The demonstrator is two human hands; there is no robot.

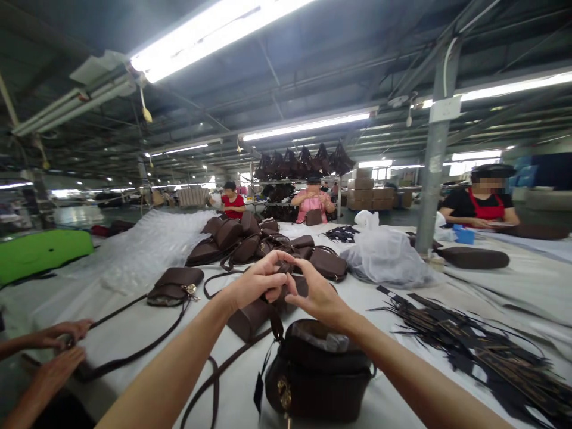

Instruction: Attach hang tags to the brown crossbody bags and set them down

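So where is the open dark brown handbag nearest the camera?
The bag sits low in the head view, just right of centre, below the right hand.

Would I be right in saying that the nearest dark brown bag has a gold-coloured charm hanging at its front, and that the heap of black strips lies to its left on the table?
Not quite: the head view shows the black strips to the right of the nearest bag. It does have the gold-coloured charm.

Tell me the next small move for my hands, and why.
Perhaps ease your left hand slightly aside while your right hand steadies the small dark piece: both hands meet around it near the open bag, and fingers hide most of it.
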